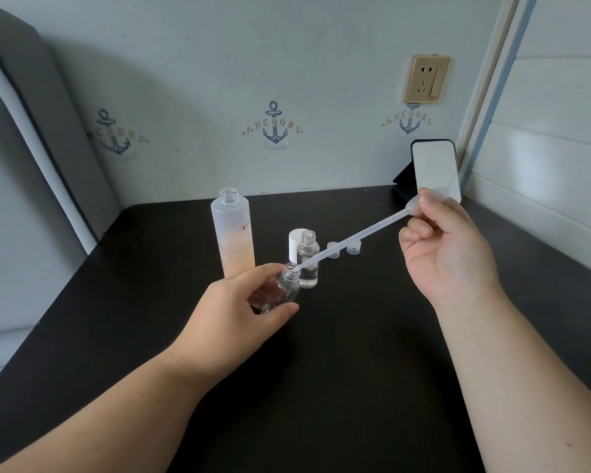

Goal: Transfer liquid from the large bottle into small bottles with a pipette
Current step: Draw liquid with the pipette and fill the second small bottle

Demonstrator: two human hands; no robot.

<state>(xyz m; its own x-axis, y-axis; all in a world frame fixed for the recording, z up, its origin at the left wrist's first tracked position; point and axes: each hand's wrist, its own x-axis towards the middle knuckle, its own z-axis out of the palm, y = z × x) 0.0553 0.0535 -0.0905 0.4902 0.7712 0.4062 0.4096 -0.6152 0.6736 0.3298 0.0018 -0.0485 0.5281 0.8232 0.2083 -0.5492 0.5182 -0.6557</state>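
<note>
Hands grip tilted small bottle (285, 288) and pipette (355, 238), tip at its mouth

Far centre of the dark table (321, 387) is crowded: large bottle (233, 232) upright and uncapped, white cap (294, 244) and a small bottle (308, 259) just to its right, then two clear caps (343, 250) side by side. Pipette (352, 238) slants across above this group. Phone on a stand (435, 172) blocks the far right corner. Grey cushion (31, 148) borders the left edge. Near half and right side of the table are open for passage.
</note>
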